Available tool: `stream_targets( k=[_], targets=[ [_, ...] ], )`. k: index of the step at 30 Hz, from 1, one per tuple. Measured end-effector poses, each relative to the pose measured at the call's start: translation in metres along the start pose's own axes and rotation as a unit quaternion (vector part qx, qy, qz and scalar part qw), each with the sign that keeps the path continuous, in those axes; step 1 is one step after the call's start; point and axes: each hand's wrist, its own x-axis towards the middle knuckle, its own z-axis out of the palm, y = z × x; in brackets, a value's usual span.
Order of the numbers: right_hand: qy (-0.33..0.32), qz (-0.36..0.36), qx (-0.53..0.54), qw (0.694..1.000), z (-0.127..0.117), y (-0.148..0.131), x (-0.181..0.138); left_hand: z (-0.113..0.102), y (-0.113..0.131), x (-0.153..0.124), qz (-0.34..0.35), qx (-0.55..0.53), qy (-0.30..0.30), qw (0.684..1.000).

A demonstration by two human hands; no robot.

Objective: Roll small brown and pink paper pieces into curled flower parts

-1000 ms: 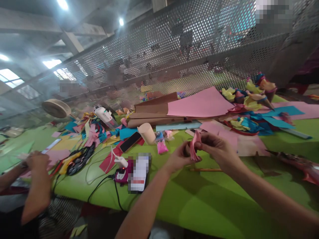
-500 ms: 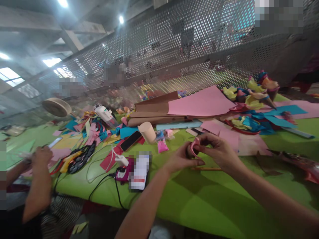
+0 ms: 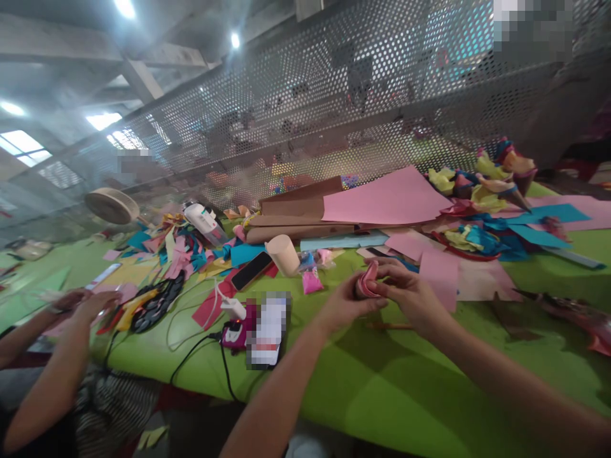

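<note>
A small curled piece of pink paper (image 3: 366, 282) is pinched between both my hands above the green table (image 3: 391, 394). My left hand (image 3: 344, 304) grips it from the left and below, thumb reaching across under it. My right hand (image 3: 411, 298) closes over it from the right, fingers curled on its top edge. Most of the paper is hidden by my fingers. A thin wooden stick (image 3: 389, 326) lies on the table just beneath my hands.
Coloured paper sheets (image 3: 386, 198), paper cones (image 3: 496, 175) and scraps crowd the back. A cardboard tube (image 3: 283, 254), phone (image 3: 252, 270), glue gun (image 3: 131, 312) and cables (image 3: 195, 356) lie left. Another person's hands (image 3: 88, 304) work at far left. A perforated metal screen (image 3: 334, 108) stands behind.
The pink paper, held upright and fanned a second ago, is now rolled tighter and lower between my hands. The other person's hands have shifted right and spread.
</note>
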Motion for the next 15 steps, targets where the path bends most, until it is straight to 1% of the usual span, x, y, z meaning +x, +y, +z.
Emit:
stream_targets(
  k=[3, 5, 9, 12, 15],
  targets=[
    [0.009, -0.097, -0.107, 0.990, -0.009, -0.009, 0.006, -0.001, 0.000, 0.000, -0.022, 0.023, 0.023, 0.999],
    [-0.009, -0.119, -0.132, 0.984, -0.014, -0.018, 0.007, 0.000, 0.001, 0.000, -0.032, 0.046, 0.031, 0.998],
    [-0.063, -0.088, -0.146, 0.983, -0.019, -0.028, 0.007, 0.002, 0.002, 0.000, -0.029, 0.074, 0.044, 0.996],
    [-0.055, -0.059, -0.129, 0.988, -0.017, -0.024, 0.007, 0.002, 0.001, 0.001, -0.022, 0.051, 0.026, 0.998],
    [-0.036, -0.025, -0.071, 0.997, -0.015, -0.015, 0.007, 0.002, 0.002, 0.001, -0.024, 0.016, 0.004, 1.000]
  ],
)
